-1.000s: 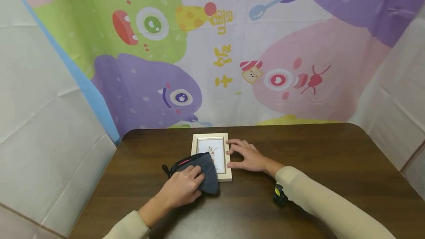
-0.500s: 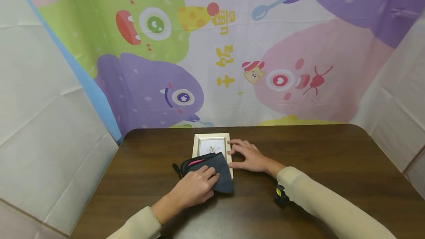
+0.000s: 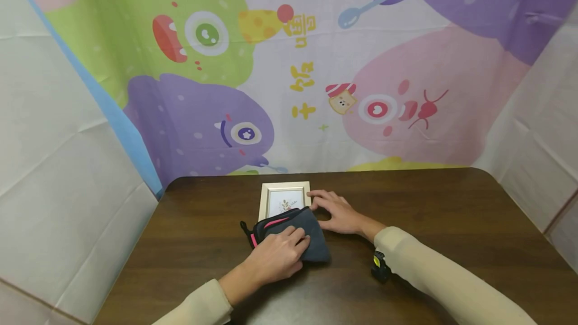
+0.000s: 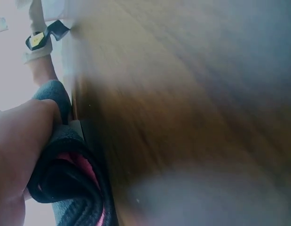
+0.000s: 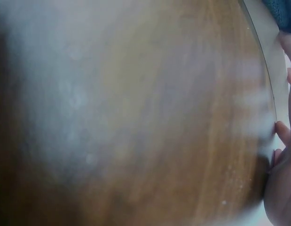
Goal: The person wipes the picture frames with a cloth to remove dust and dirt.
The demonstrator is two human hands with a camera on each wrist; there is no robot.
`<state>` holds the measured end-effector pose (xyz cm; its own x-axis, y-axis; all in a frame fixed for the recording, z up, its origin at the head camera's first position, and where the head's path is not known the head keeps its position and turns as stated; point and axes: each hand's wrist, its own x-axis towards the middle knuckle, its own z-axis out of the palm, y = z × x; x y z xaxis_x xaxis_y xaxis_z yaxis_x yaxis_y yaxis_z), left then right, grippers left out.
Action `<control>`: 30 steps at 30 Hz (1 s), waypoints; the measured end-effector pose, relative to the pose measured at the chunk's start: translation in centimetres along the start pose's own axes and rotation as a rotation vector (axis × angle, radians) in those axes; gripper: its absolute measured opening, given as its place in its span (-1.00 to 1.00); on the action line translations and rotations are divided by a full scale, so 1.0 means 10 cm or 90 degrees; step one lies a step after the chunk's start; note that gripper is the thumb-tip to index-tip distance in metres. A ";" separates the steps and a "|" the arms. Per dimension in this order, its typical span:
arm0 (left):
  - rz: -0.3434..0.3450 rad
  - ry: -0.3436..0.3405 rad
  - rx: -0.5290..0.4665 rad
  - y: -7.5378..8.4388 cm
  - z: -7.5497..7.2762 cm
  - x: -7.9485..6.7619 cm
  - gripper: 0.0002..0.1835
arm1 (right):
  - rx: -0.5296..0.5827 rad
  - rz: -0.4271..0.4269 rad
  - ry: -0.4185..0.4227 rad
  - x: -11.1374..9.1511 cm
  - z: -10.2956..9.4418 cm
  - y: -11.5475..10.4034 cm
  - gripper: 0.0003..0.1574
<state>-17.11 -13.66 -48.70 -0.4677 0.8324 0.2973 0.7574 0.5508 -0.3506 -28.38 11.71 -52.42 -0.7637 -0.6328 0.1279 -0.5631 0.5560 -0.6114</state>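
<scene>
In the head view my left hand (image 3: pixel 277 260) holds a dark grey zip pouch (image 3: pixel 318 245) with curled fingers. Pink lining shows at the pouch's mouth, and a black loop sticks out at its left end. It lies over the lower part of a cream picture frame (image 3: pixel 266 197) with a small plant print, hiding that part. At the frame's right edge, my right hand (image 3: pixel 338 212) rests with fingers spread; the pouch's corner reaches close to its thumb. The left wrist view shows the folded pouch mouth close up. Fingers (image 5: pixel 282 134) touch the frame's side in the right wrist view.
All this lies on a dark brown wooden table (image 3: pixel 203 214) near its far edge. Behind hangs a cartoon-printed cloth (image 3: pixel 311 144), with pale panels on both sides. A black and yellow wrist device (image 3: pixel 380 266) sits on the right forearm.
My left hand has slid the pouch to the right across the lower frame, towards the right thumb. The right hand and the frame stay nearly still.
</scene>
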 end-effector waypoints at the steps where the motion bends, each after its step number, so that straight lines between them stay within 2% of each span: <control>1: -0.001 0.001 -0.004 0.00 0.00 -0.01 -0.44 | -0.002 0.000 0.001 0.00 0.00 0.00 -0.76; 5: -0.008 0.005 -0.012 -0.01 -0.02 -0.07 -0.41 | -0.008 -0.002 0.002 0.00 0.01 0.02 -0.77; 10: -0.035 -0.015 -0.023 -0.04 -0.06 -0.18 -0.41 | 0.003 -0.005 0.002 0.00 0.02 0.03 -0.74; 15: -0.068 -0.022 -0.036 -0.12 -0.10 -0.32 -0.44 | 0.001 -0.003 0.005 0.02 0.03 0.03 -0.68; 21: -0.087 -0.014 -0.038 -0.22 -0.11 -0.44 -0.46 | 0.005 0.002 0.008 0.01 0.02 0.04 -0.66; 26: -0.086 -0.018 -0.028 -0.22 -0.19 -0.44 -0.51 | 0.008 0.004 0.005 0.00 0.02 0.03 -0.66; 30: -0.062 0.014 0.002 -0.18 -0.30 -0.46 -0.52 | 0.001 -0.001 0.006 0.00 0.03 0.04 -0.67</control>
<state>-14.97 -18.68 -46.73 -0.5284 0.7735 0.3498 0.7075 0.6290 -0.3221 -28.51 11.77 -52.84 -0.7656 -0.6288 0.1357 -0.5636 0.5541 -0.6126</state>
